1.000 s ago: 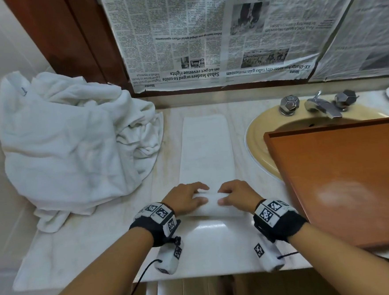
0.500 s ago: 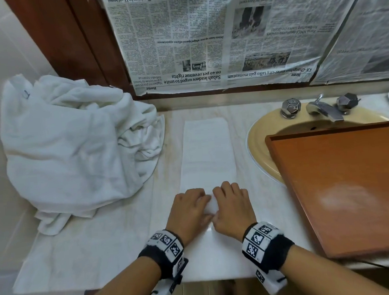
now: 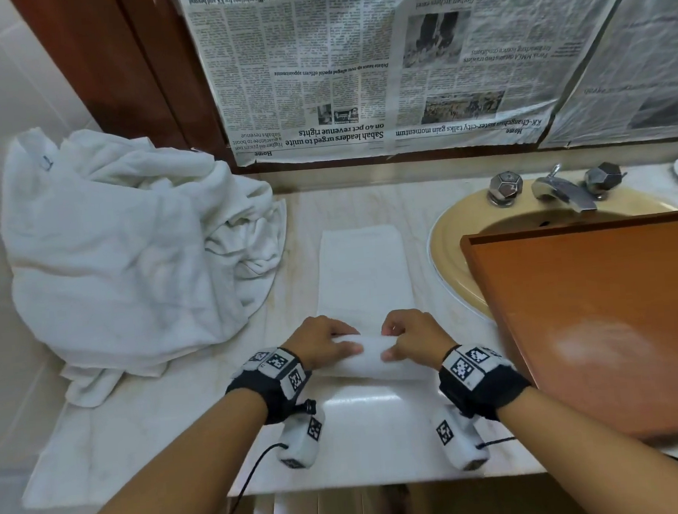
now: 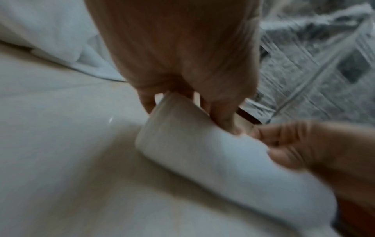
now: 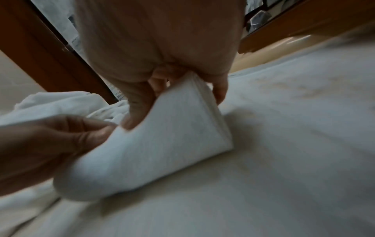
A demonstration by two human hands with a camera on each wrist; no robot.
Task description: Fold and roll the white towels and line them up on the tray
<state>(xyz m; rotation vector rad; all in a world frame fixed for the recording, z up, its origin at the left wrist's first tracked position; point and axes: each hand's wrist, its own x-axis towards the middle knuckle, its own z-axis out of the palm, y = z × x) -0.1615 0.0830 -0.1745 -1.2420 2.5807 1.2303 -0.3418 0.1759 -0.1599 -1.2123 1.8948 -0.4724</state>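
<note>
Two hands work on one folded white towel near the front edge of a pale marble surface. The towel lies as a long narrow strip running from the front edge toward the back edge, and its near end is rolled into a short cylinder. The left hand has its grip curled over the left half of the roll, fingers on top and thumb on the near side. The right hand holds the right half the same way, its grip wrapped around the roll. In the right wrist view the layered edges of the roll's end show between the fingers. Each wrist wears a black band with printed square markers.

A large heap of unfolded white towels fills the back left corner of the surface. A brown wooden tray sits at the right edge, partly over a yellow sink with a chrome faucet. Sheets of newspaper hang on the wall behind the back edge.
</note>
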